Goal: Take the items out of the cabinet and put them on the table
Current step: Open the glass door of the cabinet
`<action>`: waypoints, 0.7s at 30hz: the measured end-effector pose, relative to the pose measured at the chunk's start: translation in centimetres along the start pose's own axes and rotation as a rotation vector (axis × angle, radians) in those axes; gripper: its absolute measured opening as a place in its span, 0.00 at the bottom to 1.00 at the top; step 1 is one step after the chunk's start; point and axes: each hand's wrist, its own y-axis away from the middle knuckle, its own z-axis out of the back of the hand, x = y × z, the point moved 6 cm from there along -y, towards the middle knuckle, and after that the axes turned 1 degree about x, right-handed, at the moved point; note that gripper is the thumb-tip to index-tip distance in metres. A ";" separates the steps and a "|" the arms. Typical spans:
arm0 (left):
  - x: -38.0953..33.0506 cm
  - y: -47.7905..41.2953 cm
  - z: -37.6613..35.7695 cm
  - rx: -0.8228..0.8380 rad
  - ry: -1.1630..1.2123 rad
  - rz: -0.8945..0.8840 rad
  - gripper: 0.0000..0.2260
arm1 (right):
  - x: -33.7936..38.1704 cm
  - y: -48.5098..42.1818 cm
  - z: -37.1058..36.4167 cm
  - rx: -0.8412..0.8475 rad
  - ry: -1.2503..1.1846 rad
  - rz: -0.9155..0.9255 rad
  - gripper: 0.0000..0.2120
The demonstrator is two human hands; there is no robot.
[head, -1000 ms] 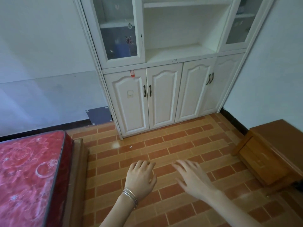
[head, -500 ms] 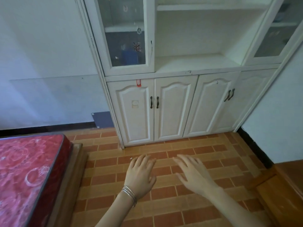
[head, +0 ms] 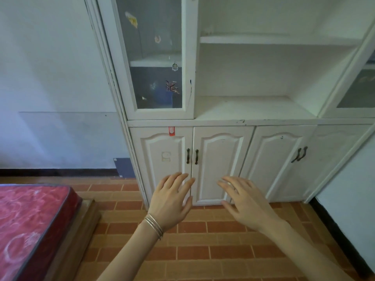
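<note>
Tall white wooden cabinet (head: 223,122): set upright against the wall, long axis vertical, fronts turned toward the viewer. Its lower panelled doors (head: 221,169) are seen closed. Dim blue item (head: 162,96): kept behind the left-hand glass door, shape not discernible. Left hand (head: 171,201), right hand (head: 246,201): held before the lower doors, fingers spread, nothing grasped.
</note>
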 end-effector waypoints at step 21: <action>15.3 -24.4 0.5 -0.245 0.033 -0.050 0.20 | -10.7 -25.4 -2.3 -0.061 -0.003 -0.085 0.25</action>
